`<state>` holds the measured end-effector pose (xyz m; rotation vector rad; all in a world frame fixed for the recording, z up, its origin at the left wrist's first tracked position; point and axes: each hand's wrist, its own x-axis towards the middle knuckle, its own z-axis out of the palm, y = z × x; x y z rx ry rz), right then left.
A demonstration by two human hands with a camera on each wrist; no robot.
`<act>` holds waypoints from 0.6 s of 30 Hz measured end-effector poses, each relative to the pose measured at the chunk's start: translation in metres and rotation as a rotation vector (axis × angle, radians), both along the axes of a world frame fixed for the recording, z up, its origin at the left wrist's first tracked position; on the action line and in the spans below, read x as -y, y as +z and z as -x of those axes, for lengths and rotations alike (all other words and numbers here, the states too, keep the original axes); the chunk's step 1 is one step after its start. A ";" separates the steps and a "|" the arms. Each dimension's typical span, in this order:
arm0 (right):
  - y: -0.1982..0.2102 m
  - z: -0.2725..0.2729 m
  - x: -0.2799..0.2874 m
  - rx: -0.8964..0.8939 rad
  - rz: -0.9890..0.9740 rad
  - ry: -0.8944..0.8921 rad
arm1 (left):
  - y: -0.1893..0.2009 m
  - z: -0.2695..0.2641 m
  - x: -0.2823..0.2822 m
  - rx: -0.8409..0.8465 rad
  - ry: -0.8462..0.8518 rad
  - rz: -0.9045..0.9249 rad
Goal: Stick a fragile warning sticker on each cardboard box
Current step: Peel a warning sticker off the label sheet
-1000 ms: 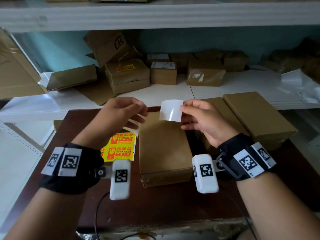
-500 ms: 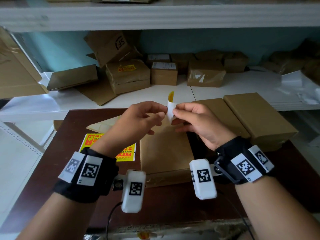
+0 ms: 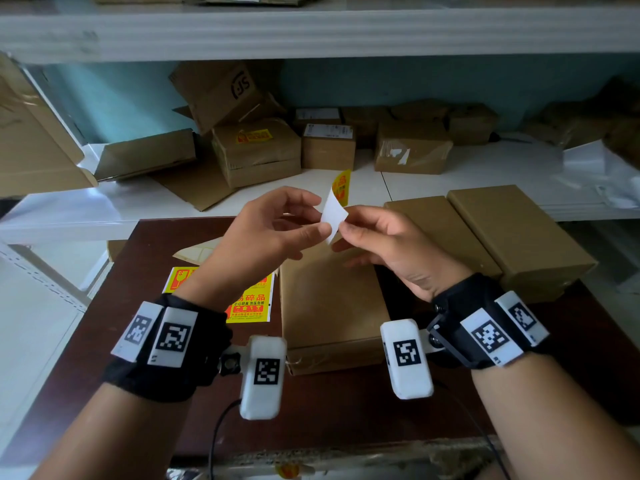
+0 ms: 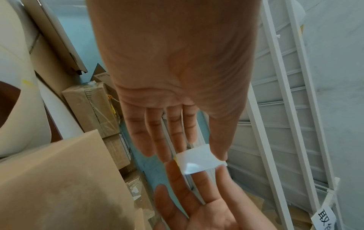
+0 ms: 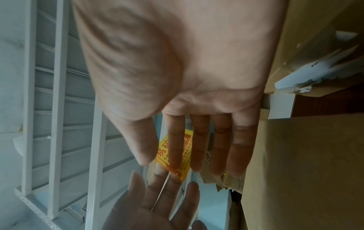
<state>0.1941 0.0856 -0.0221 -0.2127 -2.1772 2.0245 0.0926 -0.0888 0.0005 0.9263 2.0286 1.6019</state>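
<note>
Both hands hold one fragile sticker (image 3: 335,206) above the brown table. Its white backing faces me and its yellow printed face (image 5: 182,153) curls away at the top. My left hand (image 3: 313,220) pinches its lower left edge, and my right hand (image 3: 341,228) pinches its right edge between thumb and fingers. In the left wrist view the white backing (image 4: 199,158) sits between the two hands' fingertips. A flat cardboard box (image 3: 329,299) lies on the table right under the hands. Two more boxes (image 3: 512,233) lie side by side to its right.
A sheet of yellow fragile stickers (image 3: 247,303) lies on the dark table (image 3: 138,323) left of the middle box, with an empty backing sheet (image 3: 199,251) behind it. A white shelf (image 3: 450,174) behind the table carries several cardboard boxes, one (image 3: 256,147) bearing a yellow sticker.
My left hand came up from the sticker sheet and joined my right hand on the sticker. The sticker turned from flat-on to edge-on, and its yellow face now curls out at the top.
</note>
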 end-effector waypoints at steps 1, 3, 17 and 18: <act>0.000 0.000 0.000 0.004 -0.012 0.023 | 0.000 0.001 0.000 0.006 0.007 -0.010; 0.000 -0.001 0.000 0.008 -0.035 0.083 | 0.000 0.001 0.001 0.008 0.007 -0.017; -0.001 0.002 -0.015 -0.070 -0.050 -0.359 | -0.007 0.013 0.004 0.066 0.104 0.000; -0.001 0.002 -0.015 -0.066 -0.038 -0.354 | -0.007 0.013 0.004 0.063 0.091 0.010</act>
